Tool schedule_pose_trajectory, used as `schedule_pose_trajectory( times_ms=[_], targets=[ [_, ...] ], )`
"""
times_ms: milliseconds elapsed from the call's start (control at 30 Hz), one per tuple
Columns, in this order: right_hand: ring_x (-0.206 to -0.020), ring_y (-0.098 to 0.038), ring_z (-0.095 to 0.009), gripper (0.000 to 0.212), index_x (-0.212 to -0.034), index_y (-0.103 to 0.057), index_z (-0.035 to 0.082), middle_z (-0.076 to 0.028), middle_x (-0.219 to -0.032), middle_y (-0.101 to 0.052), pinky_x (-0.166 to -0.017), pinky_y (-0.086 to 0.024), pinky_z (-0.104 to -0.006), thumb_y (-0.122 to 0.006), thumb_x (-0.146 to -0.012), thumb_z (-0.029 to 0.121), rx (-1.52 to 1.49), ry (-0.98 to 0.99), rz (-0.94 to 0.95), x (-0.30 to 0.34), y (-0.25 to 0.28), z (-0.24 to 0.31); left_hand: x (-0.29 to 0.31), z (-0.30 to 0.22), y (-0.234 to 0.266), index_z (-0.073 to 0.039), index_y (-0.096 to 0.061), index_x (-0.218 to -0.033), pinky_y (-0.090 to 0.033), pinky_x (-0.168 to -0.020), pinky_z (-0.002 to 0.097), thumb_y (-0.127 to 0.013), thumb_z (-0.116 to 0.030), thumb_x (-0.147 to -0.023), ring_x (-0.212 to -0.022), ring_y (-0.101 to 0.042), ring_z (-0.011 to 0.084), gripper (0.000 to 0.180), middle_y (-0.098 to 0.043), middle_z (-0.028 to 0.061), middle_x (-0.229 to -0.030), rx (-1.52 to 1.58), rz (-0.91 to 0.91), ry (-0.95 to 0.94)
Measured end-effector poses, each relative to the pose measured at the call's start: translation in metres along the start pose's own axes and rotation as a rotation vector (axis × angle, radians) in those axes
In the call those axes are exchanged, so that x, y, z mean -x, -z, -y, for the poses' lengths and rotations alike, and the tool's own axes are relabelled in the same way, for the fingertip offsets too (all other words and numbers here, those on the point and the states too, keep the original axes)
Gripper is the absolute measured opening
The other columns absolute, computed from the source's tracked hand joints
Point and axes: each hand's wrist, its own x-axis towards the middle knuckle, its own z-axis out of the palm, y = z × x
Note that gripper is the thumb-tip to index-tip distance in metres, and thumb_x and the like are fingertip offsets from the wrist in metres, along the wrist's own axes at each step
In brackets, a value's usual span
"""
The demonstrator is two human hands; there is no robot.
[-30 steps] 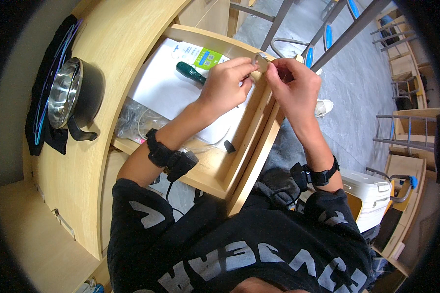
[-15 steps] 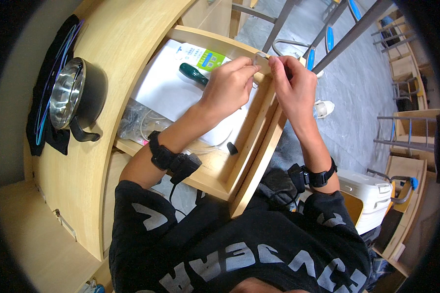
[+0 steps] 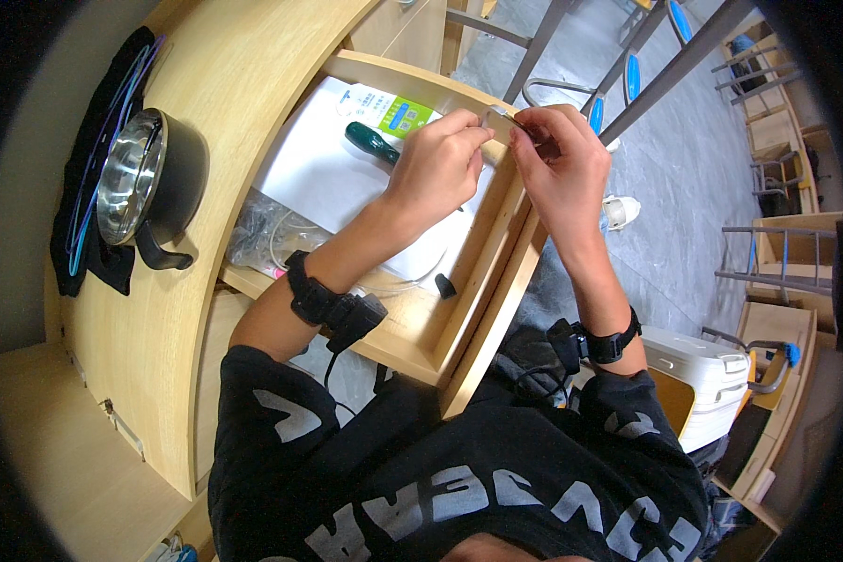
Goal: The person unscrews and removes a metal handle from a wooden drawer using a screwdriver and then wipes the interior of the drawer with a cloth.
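Over the far corner of a pulled-out wooden drawer (image 3: 468, 342), both my hands are closed in a pinch. My left hand (image 3: 436, 170) and my right hand (image 3: 567, 167) hold a small, thin, pale curved strip (image 3: 497, 110) that spans the short gap between their fingertips. Its exact kind is too small to make out. Beneath my left hand in the drawer lie white paper (image 3: 298, 173), a white-and-green card (image 3: 405, 116) and a screwdriver with a dark green handle (image 3: 369, 141). My left hand hides part of the screwdriver.
A clear plastic bag (image 3: 256, 229) and a small black piece (image 3: 445, 286) lie in the drawer. On the desk at left, a black-sided pot (image 3: 180, 178) stands by a black cloth (image 3: 73, 225). Chair legs (image 3: 539, 51) and a white suitcase (image 3: 717, 379) flank the right side.
My right hand has turned slightly, its fingers curling further over the strip. The strip shows a little more between my hands. My left hand has barely moved.
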Motion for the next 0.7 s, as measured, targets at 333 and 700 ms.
schedule_pose_trajectory(
  times_ms=[333, 700],
  targets=[
    [-0.053, -0.059, -0.019, 0.010, -0.076, -0.063, -0.001, -0.009, -0.067, -0.058, -0.049, -0.046, -0.0293, -0.067, -0.079, 0.007, 0.099, 0.012, -0.024, 0.004, -0.003, 0.001, 0.001, -0.003, -0.001, 0.002, -0.067, -0.096, -0.052, -0.069, 0.0349, -0.062, 0.005, -0.072, -0.079, -0.064, 0.0318, 0.024, -0.064, 0.0157, -0.093, -0.003, -0.003, -0.001],
    [-0.057, -0.057, -0.024, 0.023, -0.085, -0.057, 0.001, -0.011, -0.070, -0.057, -0.053, -0.046, -0.0336, -0.072, -0.072, 0.014, 0.093, -0.005, -0.012, 0.006, -0.008, -0.005, -0.001, -0.005, 0.000, 0.004, -0.067, -0.086, -0.053, -0.070, 0.0369, -0.064, 0.007, -0.069, -0.079, -0.064, 0.0337, 0.018, -0.064, 0.0170, -0.091, 0.014, -0.020, 0.011]
  ],
)
